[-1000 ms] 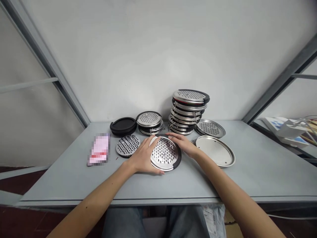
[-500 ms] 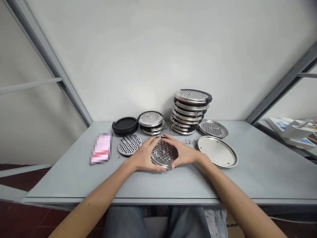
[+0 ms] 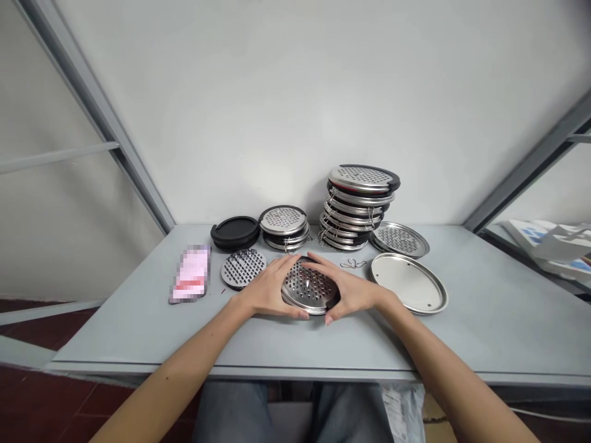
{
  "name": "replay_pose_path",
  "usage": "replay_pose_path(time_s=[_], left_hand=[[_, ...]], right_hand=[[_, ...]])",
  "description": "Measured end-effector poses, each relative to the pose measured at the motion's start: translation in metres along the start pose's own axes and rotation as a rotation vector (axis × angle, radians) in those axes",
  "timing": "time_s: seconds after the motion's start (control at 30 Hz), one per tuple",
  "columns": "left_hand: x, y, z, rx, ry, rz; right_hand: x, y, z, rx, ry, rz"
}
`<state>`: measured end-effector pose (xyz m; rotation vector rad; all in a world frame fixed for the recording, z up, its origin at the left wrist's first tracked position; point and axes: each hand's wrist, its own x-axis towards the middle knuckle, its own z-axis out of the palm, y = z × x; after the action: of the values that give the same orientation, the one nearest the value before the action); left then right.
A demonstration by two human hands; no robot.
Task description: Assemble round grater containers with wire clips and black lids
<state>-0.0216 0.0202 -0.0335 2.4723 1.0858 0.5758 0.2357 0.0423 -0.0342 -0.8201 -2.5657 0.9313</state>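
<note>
A round metal grater (image 3: pixel 308 286), its perforated face up, lies near the front of the table between my hands. My left hand (image 3: pixel 272 289) curves around its left rim, thumb at the front and fingers at the back. Around the right side my right hand (image 3: pixel 353 289) is curled the same way, its thumb at the front edge. A black part of the rim shows beside the right palm. To the left, a loose perforated disc (image 3: pixel 243 269) lies close to my left hand. Bent wire clips (image 3: pixel 353 263) lie behind my right hand.
A tall stack of round graters (image 3: pixel 357 206) stands at the back, with a shorter grater stack (image 3: pixel 283 223) beside it. Black rings (image 3: pixel 235 232) and a pixelated pink phone (image 3: pixel 191 271) are at left. A shallow metal plate (image 3: pixel 409 283) and another perforated disc (image 3: pixel 401 239) lie right.
My right hand has shifted slightly right, showing more of the grater's right side and a black rim part. My left hand stays around the left rim. The view has moved a little.
</note>
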Motion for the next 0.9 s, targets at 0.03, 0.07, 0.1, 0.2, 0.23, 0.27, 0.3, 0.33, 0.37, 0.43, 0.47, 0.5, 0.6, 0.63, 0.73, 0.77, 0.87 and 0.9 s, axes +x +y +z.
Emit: replay_pose_path(time_s=[0.03,0.07,0.1,0.2,0.23,0.27,0.3,0.33,0.37,0.43,0.47,0.5,0.6,0.63,0.73,0.77,0.87,0.9], left_hand=[[0.000,0.000,-0.001,-0.003,0.001,0.001],[0.000,0.000,-0.001,-0.005,0.002,0.002],[0.000,-0.001,-0.001,-0.007,0.004,0.003],[0.000,-0.001,-0.003,-0.013,0.006,0.011],[0.000,-0.002,-0.004,-0.017,0.005,0.015],[0.001,-0.002,-0.004,-0.020,0.004,0.018],[0.001,-0.002,-0.004,-0.025,0.002,0.021],[0.001,-0.002,-0.005,-0.029,-0.001,0.024],[0.001,-0.002,-0.005,-0.034,-0.003,0.027],[0.001,-0.002,-0.005,-0.035,-0.005,0.028],[0.001,-0.002,-0.006,-0.031,-0.006,0.026],[0.001,-0.002,-0.006,-0.025,-0.006,0.023],[0.000,-0.002,-0.007,-0.009,-0.011,0.014],[0.000,-0.001,-0.007,-0.008,-0.012,0.013],[0.001,0.002,-0.009,-0.015,-0.013,0.018],[0.001,0.003,-0.009,-0.017,-0.013,0.019],[0.001,0.005,-0.008,-0.022,-0.012,0.015],[0.001,0.005,-0.007,-0.024,-0.010,0.014]], right_hand=[[0.000,0.000,0.000,-0.005,0.007,0.006],[0.000,0.000,0.000,-0.010,0.015,0.011],[0.000,0.000,-0.001,-0.014,0.023,0.014],[0.001,-0.002,-0.002,-0.012,0.048,0.012],[0.001,-0.003,-0.003,-0.008,0.056,0.009],[0.001,-0.004,-0.003,-0.005,0.062,0.006],[0.001,-0.005,-0.004,-0.005,0.068,0.007],[0.001,-0.006,-0.004,-0.009,0.071,0.009],[0.001,-0.007,-0.005,-0.016,0.072,0.014],[0.000,-0.008,-0.006,-0.035,0.069,0.025],[0.000,-0.008,-0.006,-0.042,0.066,0.030],[0.000,-0.008,-0.007,-0.045,0.065,0.035],[-0.002,-0.008,-0.008,-0.046,0.064,0.048],[-0.002,-0.008,-0.009,-0.049,0.063,0.054],[-0.005,-0.006,-0.011,-0.060,0.055,0.075],[-0.006,-0.005,-0.011,-0.061,0.053,0.080],[-0.008,-0.002,-0.014,-0.057,0.050,0.074],[-0.009,-0.002,-0.015,-0.056,0.047,0.072]])
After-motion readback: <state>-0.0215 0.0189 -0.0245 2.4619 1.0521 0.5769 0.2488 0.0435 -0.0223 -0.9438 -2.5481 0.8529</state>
